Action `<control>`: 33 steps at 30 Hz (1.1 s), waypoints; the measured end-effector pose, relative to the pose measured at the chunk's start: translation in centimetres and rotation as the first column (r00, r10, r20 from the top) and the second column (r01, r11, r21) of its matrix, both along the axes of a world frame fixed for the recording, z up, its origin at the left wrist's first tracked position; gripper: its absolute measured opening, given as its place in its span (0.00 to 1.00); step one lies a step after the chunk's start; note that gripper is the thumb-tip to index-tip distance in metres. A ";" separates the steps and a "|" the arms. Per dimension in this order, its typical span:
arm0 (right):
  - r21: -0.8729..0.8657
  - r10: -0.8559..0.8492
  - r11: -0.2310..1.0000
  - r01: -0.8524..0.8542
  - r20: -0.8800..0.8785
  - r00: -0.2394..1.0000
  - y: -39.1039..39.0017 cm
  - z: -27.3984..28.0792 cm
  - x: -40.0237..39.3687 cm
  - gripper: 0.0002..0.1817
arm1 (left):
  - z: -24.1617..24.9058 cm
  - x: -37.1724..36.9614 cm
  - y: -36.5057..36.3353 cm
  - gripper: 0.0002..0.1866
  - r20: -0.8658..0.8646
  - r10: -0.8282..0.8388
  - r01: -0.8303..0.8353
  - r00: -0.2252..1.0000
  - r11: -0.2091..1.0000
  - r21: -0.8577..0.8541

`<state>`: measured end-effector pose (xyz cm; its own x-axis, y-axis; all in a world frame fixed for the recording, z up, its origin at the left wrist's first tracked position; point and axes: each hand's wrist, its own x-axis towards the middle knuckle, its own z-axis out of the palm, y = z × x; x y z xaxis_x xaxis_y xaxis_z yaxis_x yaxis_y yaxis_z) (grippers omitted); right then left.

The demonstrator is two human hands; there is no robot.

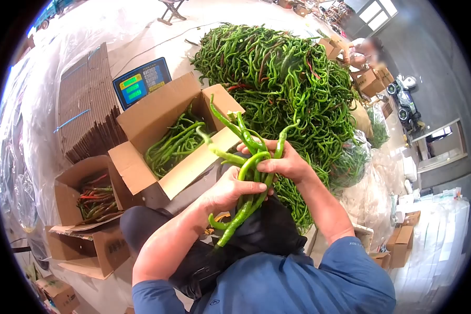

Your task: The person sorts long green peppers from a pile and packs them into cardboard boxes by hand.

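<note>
Several long green peppers (246, 170) are bunched between my two hands above my lap. My left hand (230, 189) is closed round the lower part of the bunch, thumb across it. My right hand (283, 163) grips the bunch higher up, its thumb pressed on a curled pepper. Ahead and to the left, an open cardboard box (136, 163) holds more green peppers (180, 137). A large heap of green peppers (277, 68), with a few red ones, lies beyond my hands and to the right.
A scale display (141, 82) stands behind the open box, beside stacked flat cardboard (86, 102). A smaller box (68, 201) with reddish peppers is at the left, above an open carton (107, 251). Another person (363, 55) is near boxes at the upper right.
</note>
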<state>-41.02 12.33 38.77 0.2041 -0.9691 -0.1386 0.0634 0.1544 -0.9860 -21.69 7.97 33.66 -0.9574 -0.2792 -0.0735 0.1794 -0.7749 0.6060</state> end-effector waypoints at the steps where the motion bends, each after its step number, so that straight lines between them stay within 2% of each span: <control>1: -0.033 0.029 0.999 -0.029 -0.009 1.000 0.1 -0.7 -0.2 0.29 | -0.4 -0.1 0.1 0.21 0.033 -0.010 0.011 0.999 1.000 -0.021; 3: 0.015 0.006 1.000 -0.008 0.087 0.996 0.7 -1.2 0.0 0.29 | -1.2 -0.2 0.2 0.20 0.054 -0.002 0.010 0.999 0.989 -0.146; 4: 0.015 0.029 0.999 -0.030 0.101 0.995 0.8 -1.2 -0.1 0.33 | -1.4 -0.3 0.1 0.19 0.065 0.003 0.011 0.998 0.978 -0.210; 7: -0.039 0.034 0.999 -0.020 0.399 0.917 0.6 -2.3 -0.6 0.38 | -0.2 -0.1 -0.2 0.19 0.078 0.004 0.026 0.997 0.926 -0.378; 8: -0.026 0.040 0.999 -0.030 0.534 0.844 0.5 -2.7 -1.0 0.43 | 0.6 0.1 0.1 0.20 0.102 0.002 0.030 0.995 0.951 -0.309; 9: -0.047 0.066 0.998 -0.047 0.620 0.782 0.2 -1.8 -0.8 0.45 | 0.8 0.1 0.2 0.22 0.103 -0.008 0.040 0.995 0.949 -0.313; 11: -0.076 0.062 0.997 -0.013 0.697 0.714 -0.1 -1.8 -1.7 0.44 | 0.9 0.2 0.4 0.25 0.106 -0.027 0.060 0.994 0.946 -0.318; 12: -0.058 0.060 0.998 -0.028 0.673 0.737 -0.3 -1.7 -2.8 0.43 | 0.8 0.2 0.2 0.26 0.113 -0.043 0.081 0.993 0.930 -0.359; 13: 0.028 -0.016 1.000 -0.001 0.610 0.792 -0.5 -1.6 -3.7 0.42 | 0.9 0.2 0.2 0.26 0.119 -0.036 0.077 0.992 0.928 -0.365; 15: -0.094 -0.005 0.995 0.032 0.277 0.961 -0.6 -0.6 -5.1 0.42 | 1.2 0.3 0.2 0.26 0.131 -0.022 0.071 0.991 0.924 -0.376; 17: -0.095 0.084 0.993 -0.068 0.184 0.979 0.0 3.3 -5.7 0.51 | 1.5 0.5 0.0 0.26 0.126 -0.026 0.074 0.992 0.918 -0.389; 19: -0.217 0.101 0.973 -0.079 0.089 0.991 -0.3 5.1 -5.9 0.55 | 1.4 0.5 -0.1 0.27 0.133 -0.039 0.092 0.990 0.903 -0.419; 20: -0.181 0.138 0.975 -0.126 0.059 0.989 -0.5 5.9 -6.5 0.55 | 1.3 0.5 -0.2 0.27 0.143 -0.053 0.112 0.988 0.890 -0.443; 21: -0.093 0.047 0.994 -0.051 -0.052 0.998 -0.6 7.0 -6.0 0.44 | 1.1 0.4 -0.3 0.28 0.155 -0.065 0.132 0.986 0.875 -0.467; 22: -0.020 0.004 1.000 -0.009 -0.249 0.969 -1.1 7.8 -5.4 0.36 | 0.9 0.3 -0.3 0.28 0.147 -0.058 0.122 0.987 0.873 -0.472; 23: 0.045 -0.027 0.998 0.051 -0.437 0.899 -1.8 8.4 -4.7 0.29 | 0.6 0.2 -0.1 0.28 0.141 -0.055 0.117 0.989 0.872 -0.476; 24: 0.011 0.001 1.000 0.008 -0.609 0.793 -2.3 8.3 -3.8 0.15 | 0.5 0.1 0.1 0.29 0.136 -0.057 0.116 0.989 0.871 -0.477; 25: 0.087 0.068 0.996 -0.012 -0.668 0.742 -2.8 7.8 -3.0 0.16 | 0.8 0.1 0.2 0.29 0.144 -0.052 0.116 0.988 0.871 -0.478; 28: 0.239 0.146 0.971 0.010 -0.623 0.769 -3.3 8.3 -0.4 0.14 | 1.6 0.2 0.0 0.32 0.158 -0.050 0.123 0.986 0.862 -0.491; 33: 0.277 0.141 0.961 0.016 -0.537 0.832 -3.8 8.8 -0.2 0.11 | 1.8 0.3 -0.1 0.37 0.123 -0.068 0.122 0.990 0.851 -0.511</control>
